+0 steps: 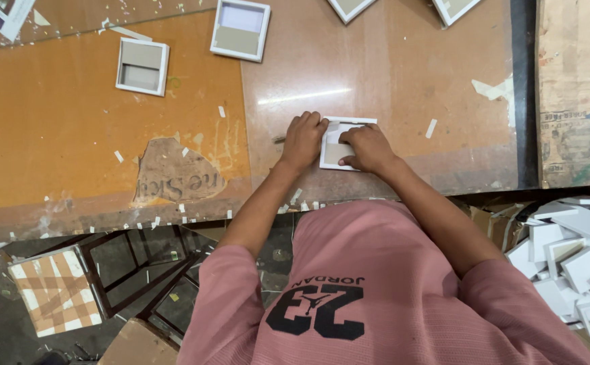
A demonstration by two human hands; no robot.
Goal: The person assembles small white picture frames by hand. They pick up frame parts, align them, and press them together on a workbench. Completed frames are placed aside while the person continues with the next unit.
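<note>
A small white square box (335, 150) with a grey inside lies on the brown worktable (403, 74), close to its near edge. My left hand (302, 138) is curled against the box's left side, and a thin dark stick pokes out from under that hand to the left. My right hand (368, 147) lies on top of the box's right half and presses down with the fingers. Both hands touch the box and cover part of it.
Two more white boxes (142, 65) (240, 29) lie at the back left, others at the top edge. Paper scraps litter the table. A heap of white box parts (572, 260) lies at my lower right. A stool frame (133, 270) stands below left.
</note>
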